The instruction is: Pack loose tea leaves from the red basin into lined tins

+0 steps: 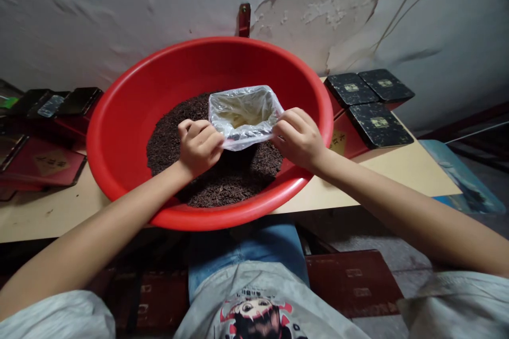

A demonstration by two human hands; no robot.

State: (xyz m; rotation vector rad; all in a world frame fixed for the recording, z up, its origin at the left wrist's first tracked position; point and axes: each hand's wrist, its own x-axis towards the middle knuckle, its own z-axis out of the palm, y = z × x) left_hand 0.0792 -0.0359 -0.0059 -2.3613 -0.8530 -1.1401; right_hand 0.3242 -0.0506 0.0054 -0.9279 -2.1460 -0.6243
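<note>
A clear plastic bag [245, 108] stands open in the basin, its mouth spread to a rectangle as if lining a box. The box itself is mostly hidden. My left hand [201, 145] pinches the bag's near left edge with curled fingers. At the near right corner, my right hand [299, 137] grips the bag's edge the same way. Around and below the bag lies a heap of dark, loose tea leaves [226, 190]. All this sits inside a large red plastic basin [119, 95]. Something pale yellowish shows through the bag's inside.
Black-lidded red tins [379, 124] stand right of the basin. More red tins [50, 161] lie and stand at the left. The pale tabletop [421, 169] ends close to my lap. Behind the basin rises a wall [178, 0] with peeling plaster.
</note>
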